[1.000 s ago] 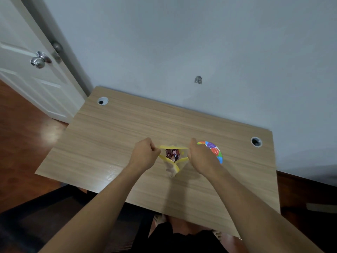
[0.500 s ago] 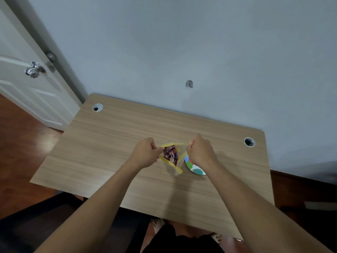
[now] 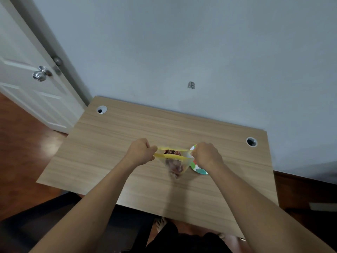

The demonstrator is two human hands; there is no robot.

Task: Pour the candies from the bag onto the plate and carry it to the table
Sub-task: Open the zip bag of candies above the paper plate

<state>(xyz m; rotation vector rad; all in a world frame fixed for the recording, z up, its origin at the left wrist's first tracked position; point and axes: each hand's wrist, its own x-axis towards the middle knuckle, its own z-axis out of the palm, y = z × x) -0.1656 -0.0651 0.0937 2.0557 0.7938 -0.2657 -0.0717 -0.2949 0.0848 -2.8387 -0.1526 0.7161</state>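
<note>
A clear candy bag [image 3: 175,166] with a yellow top strip hangs above the middle of the wooden desk [image 3: 113,141]. Brown-wrapped candies [image 3: 171,152] show through its mouth, which is pulled wide. My left hand [image 3: 141,152] pinches the left end of the yellow strip and my right hand [image 3: 207,155] pinches the right end. A white plate with coloured dots [image 3: 197,168] lies on the desk, mostly hidden under my right hand and the bag.
The desk stands against a grey wall and has a cable hole at the back left [image 3: 101,109] and another at the back right [image 3: 251,142]. A white door with a metal knob [image 3: 41,74] is at the left. Dark wooden floor surrounds the desk.
My hands have drawn further apart, stretching the bag's mouth into a wider, flatter opening. The bag now hangs lower and more upright.
</note>
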